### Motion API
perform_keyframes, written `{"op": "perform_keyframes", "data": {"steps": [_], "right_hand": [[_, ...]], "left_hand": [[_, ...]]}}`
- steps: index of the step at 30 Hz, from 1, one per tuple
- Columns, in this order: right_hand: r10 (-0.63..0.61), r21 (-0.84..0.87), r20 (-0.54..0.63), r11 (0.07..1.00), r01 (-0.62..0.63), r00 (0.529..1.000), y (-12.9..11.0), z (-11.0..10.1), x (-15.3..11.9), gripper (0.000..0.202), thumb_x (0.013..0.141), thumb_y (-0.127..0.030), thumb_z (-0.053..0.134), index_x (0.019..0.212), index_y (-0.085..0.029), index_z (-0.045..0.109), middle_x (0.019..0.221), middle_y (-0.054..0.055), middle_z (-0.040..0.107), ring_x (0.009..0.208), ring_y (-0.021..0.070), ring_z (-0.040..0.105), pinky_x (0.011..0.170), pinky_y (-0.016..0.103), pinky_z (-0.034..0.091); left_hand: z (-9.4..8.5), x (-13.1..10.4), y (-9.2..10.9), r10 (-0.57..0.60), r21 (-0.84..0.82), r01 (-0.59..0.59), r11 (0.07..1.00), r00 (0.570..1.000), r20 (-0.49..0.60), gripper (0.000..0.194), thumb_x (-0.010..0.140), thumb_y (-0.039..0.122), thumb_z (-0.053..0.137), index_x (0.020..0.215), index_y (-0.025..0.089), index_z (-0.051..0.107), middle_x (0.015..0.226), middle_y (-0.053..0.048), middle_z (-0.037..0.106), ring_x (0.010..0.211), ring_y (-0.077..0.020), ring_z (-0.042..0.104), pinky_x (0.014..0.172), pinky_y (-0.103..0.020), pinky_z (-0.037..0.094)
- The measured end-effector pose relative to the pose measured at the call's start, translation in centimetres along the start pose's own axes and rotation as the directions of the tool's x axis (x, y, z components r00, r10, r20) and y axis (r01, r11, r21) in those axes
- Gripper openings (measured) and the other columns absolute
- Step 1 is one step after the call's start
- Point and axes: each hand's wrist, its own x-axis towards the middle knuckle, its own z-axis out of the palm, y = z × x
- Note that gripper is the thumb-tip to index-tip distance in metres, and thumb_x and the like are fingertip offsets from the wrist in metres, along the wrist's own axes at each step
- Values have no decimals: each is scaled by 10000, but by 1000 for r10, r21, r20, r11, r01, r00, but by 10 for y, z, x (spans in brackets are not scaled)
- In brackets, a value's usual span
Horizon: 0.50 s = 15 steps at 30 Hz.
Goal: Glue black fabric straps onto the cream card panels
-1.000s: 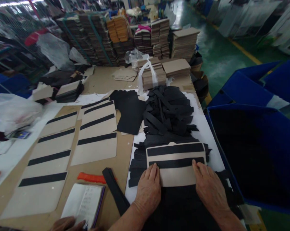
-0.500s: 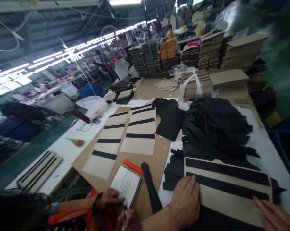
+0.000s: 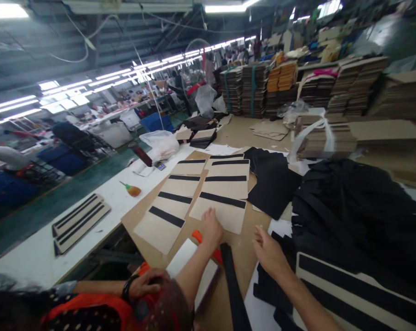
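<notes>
My left hand (image 3: 212,228) reaches over the lower edge of a beige board with one black strip (image 3: 225,216), its fingers stretched out; whether they touch the board I cannot tell. To its right, my right hand (image 3: 270,250) hovers over the table, fingers loosely apart with nothing visible in them. Below my right arm lies a large beige board with black strips (image 3: 359,287). Under my left forearm is a notebook (image 3: 184,258), partly hidden. An orange object (image 3: 197,236) and a loose black strip (image 3: 233,280) lie beside it.
A co-worker's hand (image 3: 147,282) rests at the lower left. Several single-strip boards (image 3: 180,184) lie in rows. A black strip pile (image 3: 359,207) and black sheets (image 3: 273,184) are on the right. Striped boards (image 3: 80,223) and a glue bottle (image 3: 130,189) sit left.
Both my hands have left the large striped board and moved left and forward. The co-worker's writing hand is now out of sight. The view has turned left.
</notes>
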Motion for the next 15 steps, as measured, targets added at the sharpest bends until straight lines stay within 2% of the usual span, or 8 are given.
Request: {"op": "perform_keyframes", "data": {"steps": [3, 7, 10, 15], "right_hand": [[76, -70, -34, 994, -78, 997, -16, 34, 42, 612, 799, -150, 468, 1393, -9, 439, 1337, 223, 586, 1230, 268, 571, 1038, 345, 423], [157, -133, -109, 976, -171, 982, -29, 62, 64, 606, 795, -184, 522, 1358, 24, 445, 1327, 284, 546, 1299, 362, 478, 1083, 427, 343], [211, -121, -141, 966, -228, 967, -38, 72, 72, 637, 788, -218, 541, 1359, 35, 419, 1292, 298, 550, 1264, 380, 498, 1070, 439, 343], [277, -22, -162, 959, -284, 947, -38, 76, 91, 603, 794, -278, 542, 1302, 33, 453, 1226, 329, 572, 1206, 416, 526, 1016, 510, 381]], "left_hand": [[2, 48, -46, -112, 94, 106, 990, 992, 52, 375, 929, 305, 629, 1268, 163, 558, 1341, -115, 547, 1213, -285, 547, 1006, -526, 475], [11, 73, -84, -206, 184, 182, 966, 971, 120, 350, 931, 329, 627, 1228, 151, 577, 1269, -109, 583, 1132, -261, 589, 953, -486, 511], [19, 76, -92, -243, 236, 208, 949, 961, 134, 359, 936, 339, 616, 1243, 160, 565, 1272, -106, 576, 1134, -262, 582, 939, -479, 515], [26, 75, -87, -259, 277, 217, 936, 958, 125, 392, 944, 355, 594, 1284, 170, 532, 1289, -108, 553, 1159, -273, 557, 949, -486, 497]]}}
